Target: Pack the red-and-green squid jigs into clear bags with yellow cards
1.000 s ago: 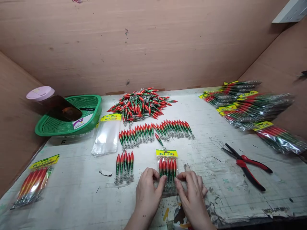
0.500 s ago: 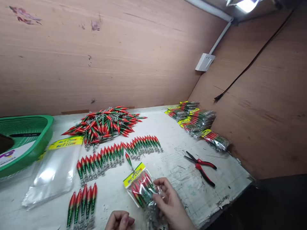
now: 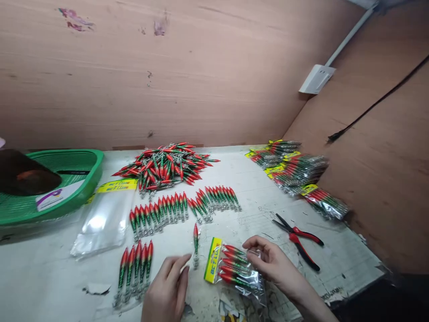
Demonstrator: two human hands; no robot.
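A clear bag with a yellow BCT LURE header holds several red and green fishing lures (image 3: pixel 234 264). It lies tilted on the front of the table, header to the left. My right hand (image 3: pixel 273 264) has its thumb and fingers closed on the bag's right upper edge. Left of the bag, my left hand (image 3: pixel 166 286) is empty, thumb and index finger apart. Its fingertips come near a single lure (image 3: pixel 196 243) lying alone. Beyond my left hand sits a small group of lures (image 3: pixel 136 266).
Rows of lures (image 3: pixel 159 214) lie mid-table before a heaped pile (image 3: pixel 167 167). Empty header bags (image 3: pixel 103 223) and a green basket (image 3: pixel 95 167) stand left. Red-handled pliers (image 3: pixel 296 237) lie right, below filled packs (image 3: pixel 298 172). A wooden wall (image 3: pixel 201 89) closes the back.
The filled bag has turned so its header faces left, and it has shifted right with my right hand. My left hand has come further into view, its fingers opening. The whole view has swung left.
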